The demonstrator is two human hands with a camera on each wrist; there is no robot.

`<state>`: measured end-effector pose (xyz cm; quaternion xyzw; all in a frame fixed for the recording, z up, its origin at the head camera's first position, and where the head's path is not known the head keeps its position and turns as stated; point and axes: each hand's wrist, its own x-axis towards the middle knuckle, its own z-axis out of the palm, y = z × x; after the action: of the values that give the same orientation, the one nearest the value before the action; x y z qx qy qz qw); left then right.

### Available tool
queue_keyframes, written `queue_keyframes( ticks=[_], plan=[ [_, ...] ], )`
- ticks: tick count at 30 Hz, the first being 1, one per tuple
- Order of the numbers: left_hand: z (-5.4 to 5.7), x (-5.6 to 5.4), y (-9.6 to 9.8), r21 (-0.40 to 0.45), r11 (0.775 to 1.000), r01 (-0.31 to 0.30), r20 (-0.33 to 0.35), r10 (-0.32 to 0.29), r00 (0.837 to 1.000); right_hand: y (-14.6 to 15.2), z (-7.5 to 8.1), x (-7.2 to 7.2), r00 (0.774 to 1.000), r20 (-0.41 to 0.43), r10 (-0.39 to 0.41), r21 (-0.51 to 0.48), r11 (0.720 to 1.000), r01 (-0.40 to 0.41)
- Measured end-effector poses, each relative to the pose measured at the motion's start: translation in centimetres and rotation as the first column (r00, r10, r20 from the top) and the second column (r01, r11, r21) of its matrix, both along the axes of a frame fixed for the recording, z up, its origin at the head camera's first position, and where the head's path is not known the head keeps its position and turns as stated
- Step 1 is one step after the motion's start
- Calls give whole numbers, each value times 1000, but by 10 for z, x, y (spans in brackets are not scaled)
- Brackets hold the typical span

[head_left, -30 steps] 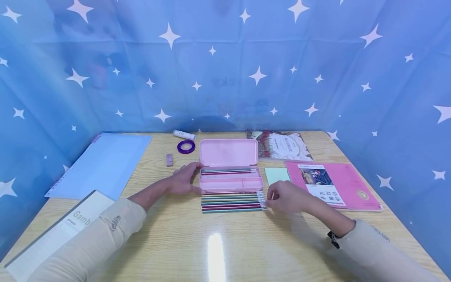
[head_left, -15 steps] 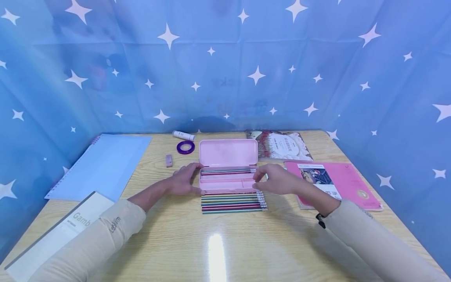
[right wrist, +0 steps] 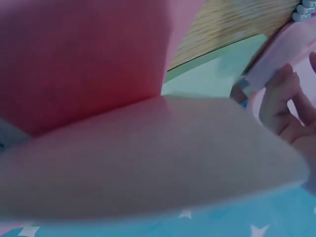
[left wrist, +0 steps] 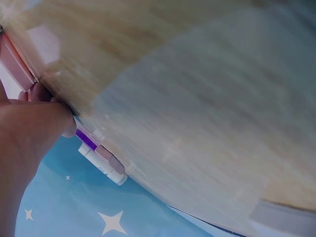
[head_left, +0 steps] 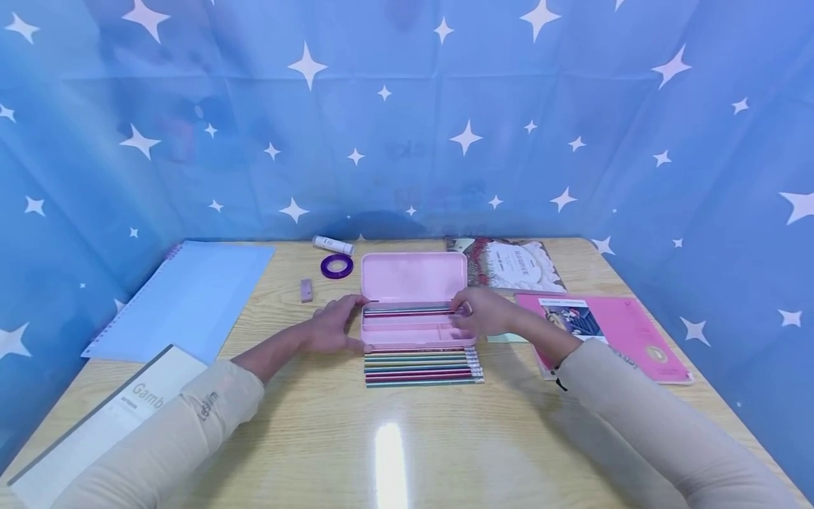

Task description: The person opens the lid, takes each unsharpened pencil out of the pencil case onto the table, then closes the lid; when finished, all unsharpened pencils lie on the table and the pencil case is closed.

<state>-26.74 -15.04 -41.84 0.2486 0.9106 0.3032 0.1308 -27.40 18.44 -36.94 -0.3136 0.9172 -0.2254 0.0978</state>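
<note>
A pink pencil case [head_left: 403, 336] lies with its lid [head_left: 414, 277] raised. Several pencils [head_left: 407, 311] lie in its back compartment. My left hand [head_left: 327, 326] grips the left end of the case, thumb near the front corner and fingers at the back; in the left wrist view its fingertips [left wrist: 42, 94] are at the case's edge. My right hand [head_left: 486, 311] reaches over the right end, fingers bent at the pencil ends, which it hides; whether it pinches one is unclear. In front of the case lies a row of pencils [head_left: 420, 367], erasers to the right.
Behind to the left are a purple tape roll [head_left: 336, 266], a white tube [head_left: 333, 244] and a small pink block [head_left: 306, 290]. Notebooks lie at left: a blue one [head_left: 191, 297] and a white one [head_left: 121, 403]. At right lie a pink folder [head_left: 626, 336], green paper [head_left: 505, 338] and a patterned booklet [head_left: 515, 265].
My right hand has moved from the eraser ends of the pencil row, back and left over the case's right end, down to the pencils inside. My left hand has stayed on the case.
</note>
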Motion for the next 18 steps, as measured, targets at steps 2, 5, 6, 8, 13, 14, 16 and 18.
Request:
queue_keyframes(
  ticks=[2,5,6,8,13,14,16,18],
  plan=[
    [0,0,0,-2,1000,-1,-4,1,1000,0,-1,-1,1000,4,0,4,1000,0],
    [1,0,0,-8,1000,-4,7,4,1000,1,-2,-3,1000,12,18,17,1000,-18],
    [1,0,0,-12,1000,-3,8,3,1000,1,-3,-4,1000,17,25,19,999,-26],
    [1,0,-1,-8,1000,-4,11,4,1000,1,-6,-7,999,23,38,18,999,-39],
    [2,0,-1,-1,1000,-2,9,2,1000,3,-10,-12,996,93,20,-10,1000,-19],
    [2,0,-1,1,1000,-1,7,1,1000,3,-11,-13,994,105,18,-15,1000,-17],
    [2,1,-1,-2,1000,-1,5,1,1000,5,-13,-14,993,117,27,-18,1000,-26],
    [2,2,0,-2,1000,0,5,0,1000,6,-15,-16,992,117,48,-19,999,-46]
  ],
)
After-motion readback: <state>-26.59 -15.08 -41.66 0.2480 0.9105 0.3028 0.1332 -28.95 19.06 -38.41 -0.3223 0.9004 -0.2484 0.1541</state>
